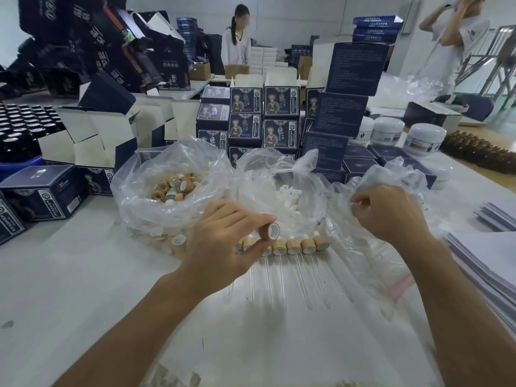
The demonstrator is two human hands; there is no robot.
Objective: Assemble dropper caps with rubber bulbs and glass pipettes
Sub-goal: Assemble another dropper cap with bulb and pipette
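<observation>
My left hand (223, 241) pinches a bamboo-coloured dropper cap (269, 231) between thumb and fingertips, its white inside facing me. Below it lies a row of several assembled droppers (293, 247), caps side by side, glass pipettes pointing toward me. My right hand (391, 216) is curled at the edge of a clear plastic bag (385, 177) on the right; what its fingertips hold is too small to tell. A clear bag of loose caps (176, 185) stands at the left, and a bag of white rubber bulbs (287, 194) sits in the middle.
Dark blue cartons (262, 118) are stacked behind the bags, with open boxes and black-capped bottles (25, 124) at the left. White jars (424, 138) stand at the right back. Paper stacks (491, 263) lie at the right edge. Two people stand in the background.
</observation>
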